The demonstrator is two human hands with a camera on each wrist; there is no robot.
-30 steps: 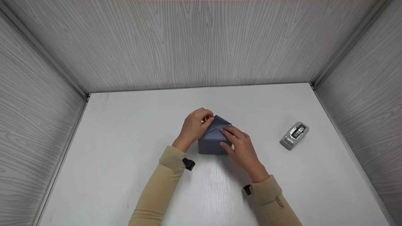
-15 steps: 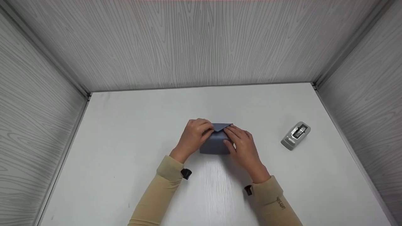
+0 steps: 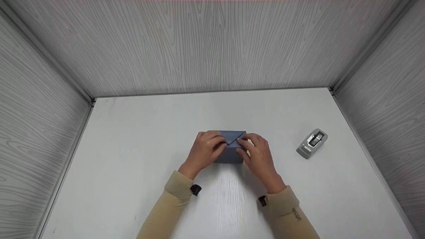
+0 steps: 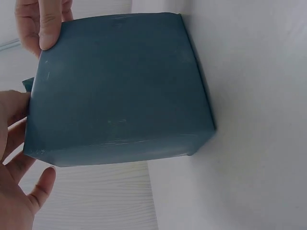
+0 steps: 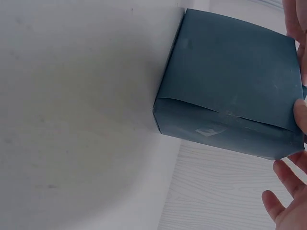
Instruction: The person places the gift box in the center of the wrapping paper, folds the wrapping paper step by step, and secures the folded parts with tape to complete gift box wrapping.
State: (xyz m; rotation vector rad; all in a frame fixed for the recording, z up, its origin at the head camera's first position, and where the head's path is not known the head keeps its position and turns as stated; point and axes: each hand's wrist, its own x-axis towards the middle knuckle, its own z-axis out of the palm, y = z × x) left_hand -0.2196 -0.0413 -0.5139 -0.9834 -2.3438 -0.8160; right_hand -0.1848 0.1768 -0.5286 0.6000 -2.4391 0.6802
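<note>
A blue-grey paper box (image 3: pixel 229 155) stands near the middle of the white table, with a pointed flap (image 3: pixel 231 135) lying folded over its top. At the flap's tip, my left hand (image 3: pixel 203 149) pinches the paper between thumb and fingers. My right hand (image 3: pixel 260 156) holds the box's right side, fingers on the top and thumb at the upper front edge. Both wrist views show the box's smooth, lightly scuffed front (image 4: pixel 120 86). In the right wrist view, a seam and a small pale patch (image 5: pixel 210 132) mark its side. The inside and back are hidden.
A grey stapler-like device (image 3: pixel 312 143) with a dark slot lies to the right of the hands on the white table (image 3: pixel 139 139). Wood-grain panels (image 3: pixel 212 49) close in the back and both sides.
The raised flap has come down and forward over the box top. My left hand has moved down toward me with the flap's tip; my right hand has shifted only slightly, its fingers more bent.
</note>
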